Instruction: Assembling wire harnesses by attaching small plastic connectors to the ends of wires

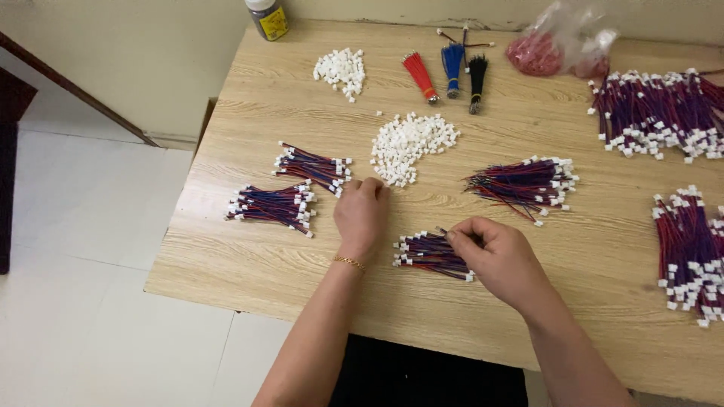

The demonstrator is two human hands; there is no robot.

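left hand point(361, 215) resting on table point(249, 256), fingers curled down, reaching into near edge of white connector pile point(411, 143) at 12 o'clock; cannot tell if gripping any. right hand point(498, 252) pinching thin wire point(441, 231) between thumb and fingers, over small wire bundle point(426, 252) at 9 o'clock. two more bundles point(290, 188) lying at 10 o'clock of left hand.

Both forearms are bare, with no sleeves in view down to the bottom edge; the left hand point(361, 216) has a thin gold chain bracelet point(349, 262) at its wrist; the right hand point(498, 256) wears no ring, watch or band that shows.
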